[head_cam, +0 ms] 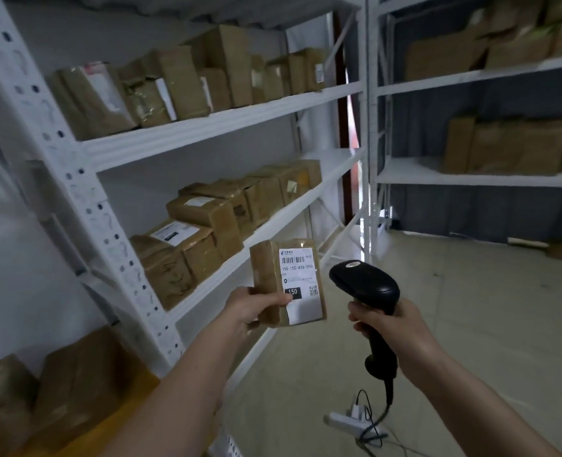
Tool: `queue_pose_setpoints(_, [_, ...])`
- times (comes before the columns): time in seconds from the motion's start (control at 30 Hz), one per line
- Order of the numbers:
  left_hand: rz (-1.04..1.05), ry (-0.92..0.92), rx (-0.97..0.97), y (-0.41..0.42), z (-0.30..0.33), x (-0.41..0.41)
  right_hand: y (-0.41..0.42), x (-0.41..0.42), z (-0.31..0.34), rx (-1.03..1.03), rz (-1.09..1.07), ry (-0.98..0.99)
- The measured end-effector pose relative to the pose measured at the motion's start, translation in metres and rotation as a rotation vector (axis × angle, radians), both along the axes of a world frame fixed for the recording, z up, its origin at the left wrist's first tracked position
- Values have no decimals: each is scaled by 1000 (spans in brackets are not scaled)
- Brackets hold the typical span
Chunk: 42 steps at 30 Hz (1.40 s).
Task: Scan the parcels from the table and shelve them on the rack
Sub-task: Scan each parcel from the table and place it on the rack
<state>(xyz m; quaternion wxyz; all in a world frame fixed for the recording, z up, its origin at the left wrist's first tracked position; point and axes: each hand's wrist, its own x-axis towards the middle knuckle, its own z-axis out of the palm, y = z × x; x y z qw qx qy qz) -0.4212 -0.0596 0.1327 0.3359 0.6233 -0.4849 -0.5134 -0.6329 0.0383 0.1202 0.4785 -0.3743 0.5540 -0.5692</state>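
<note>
Gripping a taped cardboard parcel (white label), left hand.

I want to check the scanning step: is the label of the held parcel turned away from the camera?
No, the white label on the parcel in the left hand faces the camera.

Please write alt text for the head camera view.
A left hand holds a labelled parcel up beside a black scanner gripped by the right hand, in front of white racks of brown parcels.
</note>
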Motion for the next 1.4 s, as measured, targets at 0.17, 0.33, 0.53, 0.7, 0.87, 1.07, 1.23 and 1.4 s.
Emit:
queue_pose_setpoints(0.17, [-56,-19,-117,-78,30,-45,-64,-44,30,-71,-63,-27])
queue_pose_setpoints(0.33, [-100,9,-222,-163,75,-90,-151,-83,78,-145,-71,-15])
queue_pose_setpoints(0.53, [-88,12,-297,-262,130,-124,-253,-121,125,-242,-37,62])
queue_pose_setpoints(0.7, [-108,92,-202,-323,129,-161,-313,-148,114,-244,-54,82])
queue_pose_setpoints(0.87, [-91,48,-106,-366,95,-211,-370,-171,81,-193,-4,42])
queue_pose_setpoints(1.07, [15,27,-188,-423,69,-255,-462,-202,47,-120,36,-9])
queue_pose_setpoints(1.23, [-3,-40,-216,-500,55,-297,-562,-245,37,-85,152,-39])
queue_pose_setpoints(1.4, [33,-73,-254,-585,57,-354,-664,-293,33,-21,214,-66])
